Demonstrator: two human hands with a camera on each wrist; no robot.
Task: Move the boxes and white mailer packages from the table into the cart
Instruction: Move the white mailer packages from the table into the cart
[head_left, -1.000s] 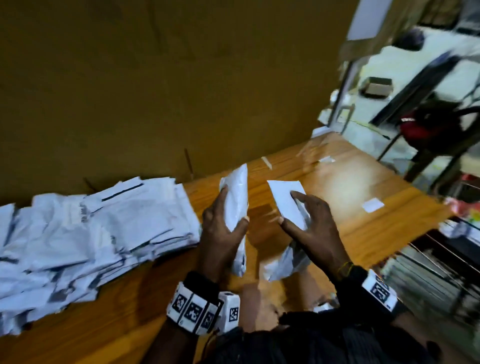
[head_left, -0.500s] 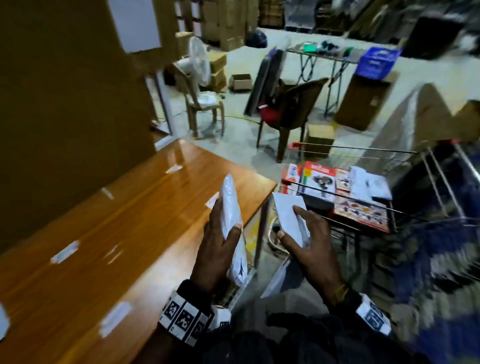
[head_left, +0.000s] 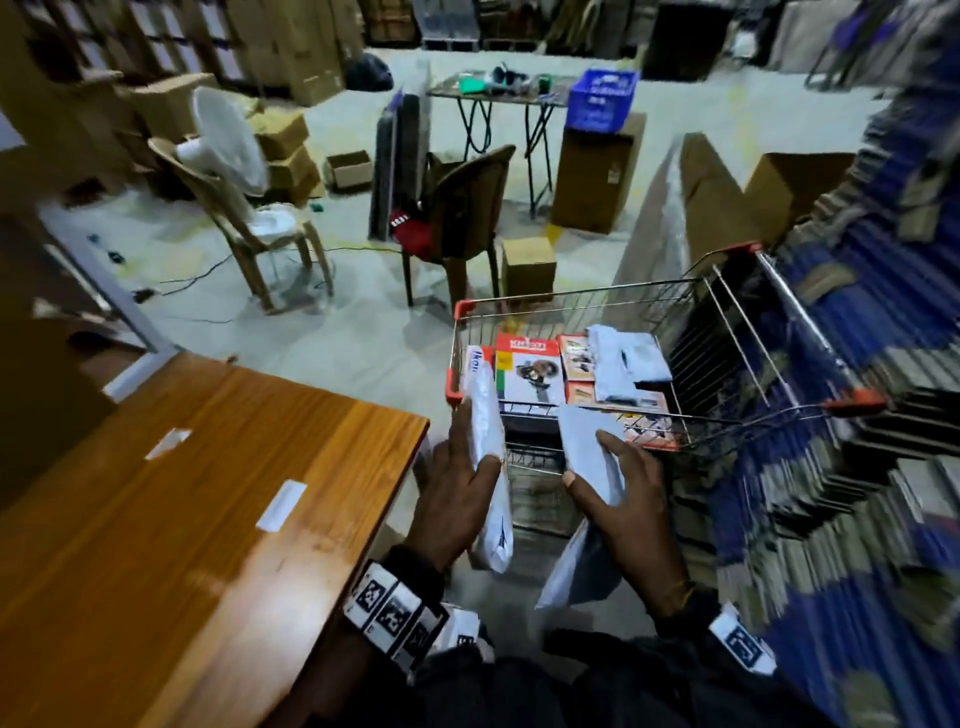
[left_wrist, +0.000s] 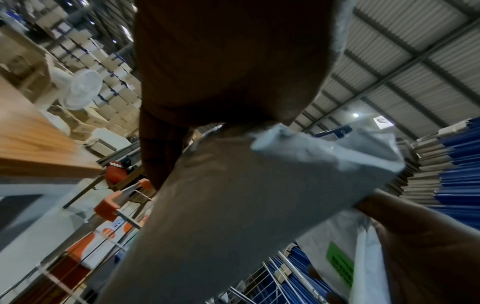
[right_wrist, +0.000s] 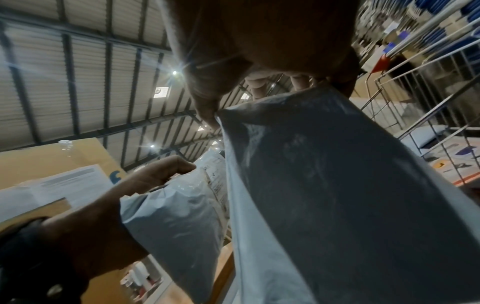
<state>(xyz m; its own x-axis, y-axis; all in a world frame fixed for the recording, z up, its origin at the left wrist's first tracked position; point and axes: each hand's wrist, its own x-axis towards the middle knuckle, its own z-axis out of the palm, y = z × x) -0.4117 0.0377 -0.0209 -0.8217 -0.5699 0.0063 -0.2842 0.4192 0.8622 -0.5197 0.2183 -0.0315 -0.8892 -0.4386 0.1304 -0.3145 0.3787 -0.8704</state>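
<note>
Hands both loaded: my left hand (head_left: 457, 499) grips a white mailer (head_left: 485, 415) upright, thumb and fingers curled round its edge; my right hand (head_left: 623, 499) holds a second mailer (head_left: 587, 447), thumb on top, fingers underneath. Both hang off the table (head_left: 208, 493), just short of the cart (head_left: 727, 332), which holds boxes (head_left: 530, 374) and mailers.

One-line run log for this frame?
phase: carry to cart | left hand: holds mailer | right hand: holds second mailer | neither released
</note>
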